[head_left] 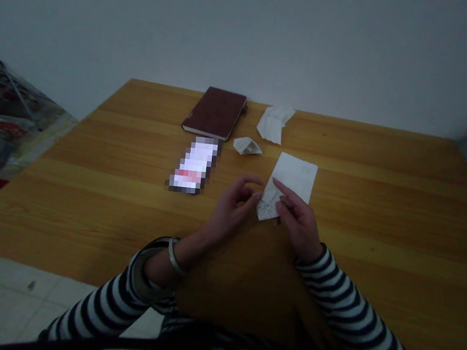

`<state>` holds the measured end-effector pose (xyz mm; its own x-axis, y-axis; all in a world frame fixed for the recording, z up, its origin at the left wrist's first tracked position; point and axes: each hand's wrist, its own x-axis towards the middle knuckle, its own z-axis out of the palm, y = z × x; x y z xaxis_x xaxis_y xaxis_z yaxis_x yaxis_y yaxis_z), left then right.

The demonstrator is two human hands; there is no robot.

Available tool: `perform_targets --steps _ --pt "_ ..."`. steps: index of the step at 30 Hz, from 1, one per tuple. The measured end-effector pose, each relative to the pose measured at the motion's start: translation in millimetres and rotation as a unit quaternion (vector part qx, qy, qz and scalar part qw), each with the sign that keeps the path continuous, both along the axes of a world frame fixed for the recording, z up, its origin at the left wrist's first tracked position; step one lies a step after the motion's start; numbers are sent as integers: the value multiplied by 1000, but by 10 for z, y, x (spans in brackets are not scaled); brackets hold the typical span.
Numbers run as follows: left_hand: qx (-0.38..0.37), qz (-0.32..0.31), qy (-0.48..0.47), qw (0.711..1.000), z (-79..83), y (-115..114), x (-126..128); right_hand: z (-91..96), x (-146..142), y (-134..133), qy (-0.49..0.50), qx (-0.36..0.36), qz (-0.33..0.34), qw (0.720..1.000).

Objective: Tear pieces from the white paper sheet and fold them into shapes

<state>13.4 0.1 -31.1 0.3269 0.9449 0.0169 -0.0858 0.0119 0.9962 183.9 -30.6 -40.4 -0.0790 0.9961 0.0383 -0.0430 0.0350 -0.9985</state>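
A white sheet of paper [295,179] lies on the wooden table [381,201], its near corner partly folded. My right hand [297,221] rests on that folded corner, index finger stretched along the crease and the other fingers pressed on the paper. My left hand [233,203] is curled beside it, fingertips pinching the paper's left edge. Both arms wear striped sleeves, and a bangle sits on the left wrist.
A dark red notebook [215,112] lies at the table's far side. In front of it is a pixelated flat object [195,165]. A small folded paper piece [247,146] and a stack of white papers [274,122] lie beyond the sheet.
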Motion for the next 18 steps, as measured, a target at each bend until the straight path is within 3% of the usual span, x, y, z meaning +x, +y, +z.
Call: perform_targets --steps 6,9,13,15,18 --pt "44 -100 40 993 113 -3 -72 6 45 32 76 -35 -54 995" --pt "129 -67 109 983 131 10 -107 -4 60 47 133 -75 -3 988" --pt "180 41 187 965 119 63 -137 9 45 48 39 -43 80 995" --pt "172 37 188 966 107 95 -145 27 39 47 -34 -4 63 997" --pt "109 -26 174 978 80 130 -155 34 57 53 -86 0 12 996"
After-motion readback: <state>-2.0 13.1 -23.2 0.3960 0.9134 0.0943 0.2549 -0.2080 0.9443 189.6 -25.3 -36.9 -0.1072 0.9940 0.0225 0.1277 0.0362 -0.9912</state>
